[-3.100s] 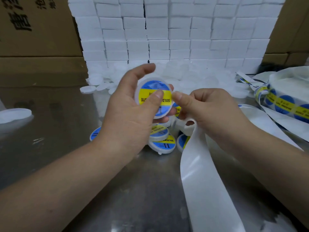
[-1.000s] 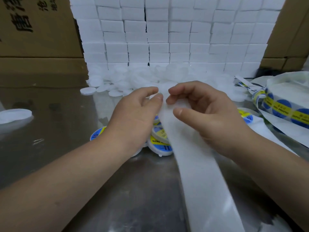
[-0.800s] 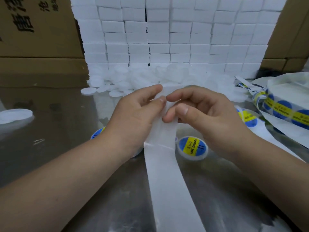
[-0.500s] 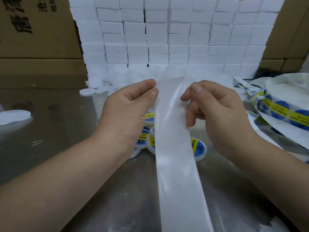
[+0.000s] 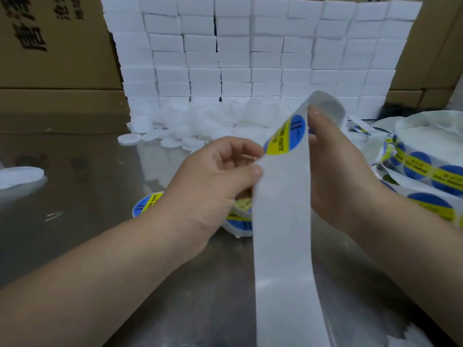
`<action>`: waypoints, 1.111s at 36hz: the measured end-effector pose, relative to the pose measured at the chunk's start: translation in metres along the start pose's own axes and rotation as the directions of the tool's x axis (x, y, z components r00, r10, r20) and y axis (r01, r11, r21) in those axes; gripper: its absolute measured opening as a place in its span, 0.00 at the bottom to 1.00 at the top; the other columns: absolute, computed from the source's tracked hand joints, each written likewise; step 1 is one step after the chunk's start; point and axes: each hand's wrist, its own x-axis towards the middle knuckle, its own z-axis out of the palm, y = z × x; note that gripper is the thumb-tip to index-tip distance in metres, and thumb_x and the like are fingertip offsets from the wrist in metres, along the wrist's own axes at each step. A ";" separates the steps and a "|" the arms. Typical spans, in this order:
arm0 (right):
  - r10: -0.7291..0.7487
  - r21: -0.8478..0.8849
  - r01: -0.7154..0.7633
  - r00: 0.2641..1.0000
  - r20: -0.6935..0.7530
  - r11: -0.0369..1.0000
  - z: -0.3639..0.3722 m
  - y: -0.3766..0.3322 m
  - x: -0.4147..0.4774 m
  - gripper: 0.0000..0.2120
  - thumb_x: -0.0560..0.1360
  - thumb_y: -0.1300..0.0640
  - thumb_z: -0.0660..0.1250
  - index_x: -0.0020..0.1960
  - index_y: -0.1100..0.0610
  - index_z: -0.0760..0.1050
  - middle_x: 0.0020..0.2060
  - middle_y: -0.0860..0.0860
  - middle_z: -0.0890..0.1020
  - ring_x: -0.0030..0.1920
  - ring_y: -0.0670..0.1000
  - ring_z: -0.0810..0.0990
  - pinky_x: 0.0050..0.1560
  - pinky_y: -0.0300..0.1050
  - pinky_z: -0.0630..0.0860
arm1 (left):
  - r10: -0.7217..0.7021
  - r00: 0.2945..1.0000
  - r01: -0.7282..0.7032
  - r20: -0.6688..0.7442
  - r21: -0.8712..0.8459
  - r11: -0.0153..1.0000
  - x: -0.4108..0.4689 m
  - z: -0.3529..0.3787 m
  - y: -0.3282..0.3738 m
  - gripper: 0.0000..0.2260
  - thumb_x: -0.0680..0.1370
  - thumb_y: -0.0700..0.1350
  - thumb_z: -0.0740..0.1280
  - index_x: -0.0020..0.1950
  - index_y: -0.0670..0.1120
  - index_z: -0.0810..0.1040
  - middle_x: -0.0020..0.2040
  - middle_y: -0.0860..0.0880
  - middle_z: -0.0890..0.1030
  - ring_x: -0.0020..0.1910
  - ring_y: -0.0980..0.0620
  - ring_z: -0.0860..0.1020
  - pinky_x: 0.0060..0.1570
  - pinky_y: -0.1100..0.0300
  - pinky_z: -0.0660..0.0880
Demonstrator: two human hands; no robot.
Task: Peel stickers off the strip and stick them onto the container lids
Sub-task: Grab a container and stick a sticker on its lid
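a person's two hands held a white strip [image 5: 283, 234] upright over the middle of a shiny metal table [image 5: 100, 171], its free end trailing off toward the near edge. the left hand [image 5: 213, 179] pinched the strip's left edge between thumb and forefinger, just below a round blue-and-yellow sticker [image 5: 285, 135] on the strip, with the other fingers curled into the palm. the right hand [image 5: 335, 171] gripped the strip's right edge, thumb laid along it near the top bend (its other fingers sat behind the paper, so their spread could not be told). labelled lids [image 5: 146, 204] lay on the table under the left wrist. plain white lids [image 5: 213, 121] were heaped toward the far edge before stacked white boxes [image 5: 250, 51], and a sticker roll [image 5: 426, 166] sprawled at the right edge.
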 end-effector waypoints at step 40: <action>-0.312 -0.353 0.218 0.921 -0.235 0.910 -0.014 0.015 0.020 0.15 0.74 0.66 0.61 0.44 0.47 0.78 0.31 0.41 0.82 0.30 0.40 0.76 0.30 0.29 0.70 | -0.138 0.987 0.105 -0.087 0.985 0.135 0.152 -0.045 -0.036 0.16 0.77 0.45 0.61 0.65 0.51 0.73 0.67 0.47 0.72 0.64 0.46 0.69 0.57 0.60 0.67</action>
